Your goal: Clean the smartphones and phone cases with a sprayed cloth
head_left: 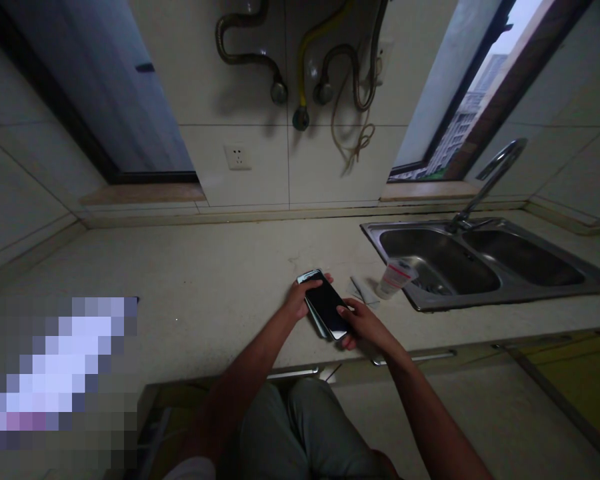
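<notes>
Two hands (296,301) (363,321), one phone screen (327,303), one cup (394,281), one sink (457,300), two basins (445,261) (525,259), one tap (486,185), and two windows (115,87) (437,110).

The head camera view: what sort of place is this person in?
Most likely a kitchen: a double-bowl steel sink with a curved faucet is set into a long countertop, and a yellow hose, possibly for gas, meets the tiled wall above.
</notes>
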The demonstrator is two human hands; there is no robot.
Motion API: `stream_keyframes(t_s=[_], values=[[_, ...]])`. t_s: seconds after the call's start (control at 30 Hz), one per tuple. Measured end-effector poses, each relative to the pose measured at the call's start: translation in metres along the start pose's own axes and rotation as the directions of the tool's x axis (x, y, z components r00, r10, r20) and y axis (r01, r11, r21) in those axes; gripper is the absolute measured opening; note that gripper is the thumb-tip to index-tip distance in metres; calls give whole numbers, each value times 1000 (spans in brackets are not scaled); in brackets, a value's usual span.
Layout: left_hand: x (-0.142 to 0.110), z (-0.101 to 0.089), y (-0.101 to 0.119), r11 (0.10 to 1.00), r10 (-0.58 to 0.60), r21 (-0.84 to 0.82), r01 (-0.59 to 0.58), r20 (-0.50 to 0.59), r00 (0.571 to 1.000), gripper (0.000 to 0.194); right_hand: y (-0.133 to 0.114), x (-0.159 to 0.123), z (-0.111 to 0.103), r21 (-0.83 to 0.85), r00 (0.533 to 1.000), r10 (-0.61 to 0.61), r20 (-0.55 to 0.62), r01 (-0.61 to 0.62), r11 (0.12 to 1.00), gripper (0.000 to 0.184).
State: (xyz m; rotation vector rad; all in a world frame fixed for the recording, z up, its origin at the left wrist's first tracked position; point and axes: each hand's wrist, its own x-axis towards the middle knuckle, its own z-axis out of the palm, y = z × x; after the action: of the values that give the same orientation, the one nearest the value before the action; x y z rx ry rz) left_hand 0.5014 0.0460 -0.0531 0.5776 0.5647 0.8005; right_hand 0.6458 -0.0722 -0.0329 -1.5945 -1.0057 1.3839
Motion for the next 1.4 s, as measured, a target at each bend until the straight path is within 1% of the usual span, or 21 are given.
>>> stream_keyframes(t_s=[0.1,0.2,0.3,0.4,0.47,0.5,0.53,0.57,0.63,0.67,0.73,0.77,0.83,0.9,0.97,1.07,1.17,1.23,1.3,1.37,1.4], values=[[-3,2,-2,999,51,-10,-51,24,998,48,-8,2,-6,-208,994,95,51,-82,975,29],[-5,4,-3,998,65,-15,-65,62,996,55,-20,4,-10,-438,985,139,103,-81,895,27],[-6,5,-2,998,44,-45,-40,94,995,53,-34,3,-11,-636,982,138,128,-26,771,34],[-6,6,1,995,38,-100,-30,87,995,48,-47,4,-13,-764,980,148,132,5,645,45],[-6,6,4,990,43,-135,-32,81,996,47,-49,7,-16,-780,975,161,151,18,626,54],[-6,6,4,988,50,-149,-38,80,996,46,-48,9,-17,-764,975,153,160,24,645,57],[-6,6,5,986,58,-162,-45,77,995,46,-46,11,-18,-723,978,122,171,40,690,59],[-7,6,6,983,68,-177,-54,72,995,46,-42,12,-17,-647,980,69,185,69,759,59],[-7,6,7,975,87,-212,-73,58,995,47,-32,16,-13,-401,975,-67,210,148,904,58],[-6,5,7,971,93,-227,-80,51,994,47,-27,17,-9,-256,971,-121,209,173,951,57],[-4,3,7,966,101,-241,-90,36,994,46,-18,20,-1,-35,971,-160,180,169,985,56],[-3,2,6,966,101,-241,-93,23,995,45,-14,22,3,22,976,-153,154,152,988,55],[3,-2,5,974,63,-216,-66,-23,998,39,-9,26,9,67,986,-134,97,128,990,55],[9,-5,3,989,-7,-150,-6,-85,996,31,-5,33,12,88,991,-125,55,120,989,56],[14,-7,1,998,-24,-53,17,-134,991,27,-1,39,14,112,992,-124,16,122,986,58],[18,-9,-1,996,69,58,-61,-149,986,34,2,45,16,166,990,-132,-50,139,976,57],[19,-12,-2,992,119,59,-111,-146,982,46,3,44,19,249,987,-132,-94,151,957,58],[21,-15,-2,990,139,18,-138,-165,976,50,3,41,22,338,989,-120,-83,141,930,56],[22,-18,-1,986,157,-19,-163,-187,970,52,5,37,25,432,994,-106,-31,109,895,55],[23,-21,0,982,172,-46,-184,-191,966,53,6,34,29,475,995,-102,-4,92,875,57],[23,-21,0,980,176,-55,-190,-189,966,53,7,33,31,475,994,-108,-17,103,874,57]])
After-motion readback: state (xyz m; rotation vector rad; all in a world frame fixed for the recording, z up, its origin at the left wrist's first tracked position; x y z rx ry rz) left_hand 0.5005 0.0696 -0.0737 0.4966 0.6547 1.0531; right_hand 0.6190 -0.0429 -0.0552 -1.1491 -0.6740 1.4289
